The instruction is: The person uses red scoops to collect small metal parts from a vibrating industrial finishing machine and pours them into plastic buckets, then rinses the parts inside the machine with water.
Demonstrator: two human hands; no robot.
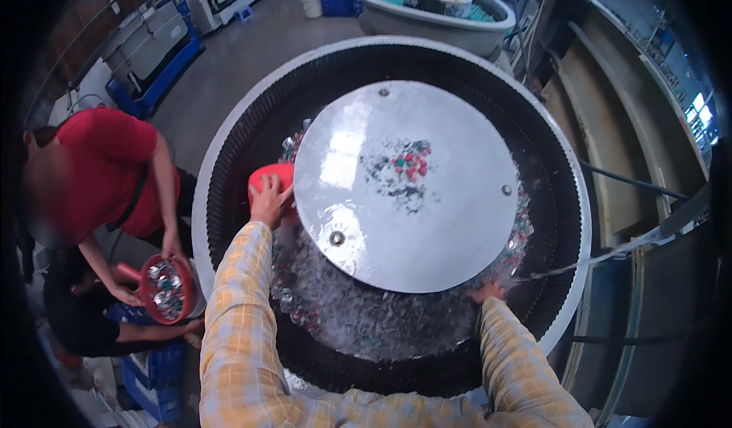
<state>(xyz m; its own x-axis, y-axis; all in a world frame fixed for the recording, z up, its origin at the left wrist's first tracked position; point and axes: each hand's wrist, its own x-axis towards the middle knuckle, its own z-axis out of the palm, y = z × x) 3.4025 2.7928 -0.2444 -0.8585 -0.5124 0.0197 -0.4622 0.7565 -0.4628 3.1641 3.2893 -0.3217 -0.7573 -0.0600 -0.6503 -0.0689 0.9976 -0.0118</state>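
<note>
A wide round tub (560,176) with a ribbed dark inner wall stands before me, with a flat grey metal disc (427,237) over its middle. Around the disc lie wet, shiny red, green and clear pieces (522,230) in churning water (374,321). At the disc's left edge my left hand (267,199) grips a red plastic bowl-like vessel (276,173); its inside is hidden. My right hand (486,290) reaches down to the water at the disc's lower right, fingers apart, holding nothing I can see. A few red and green pieces (412,165) rest on the disc.
A stream of water (564,269) enters from the right. On the left a co-worker in a red shirt (107,169) holds a red strainer (166,289) of shiny pieces above blue crates (152,375). Another tub (389,24) stands behind, and metal troughs (595,123) line the right.
</note>
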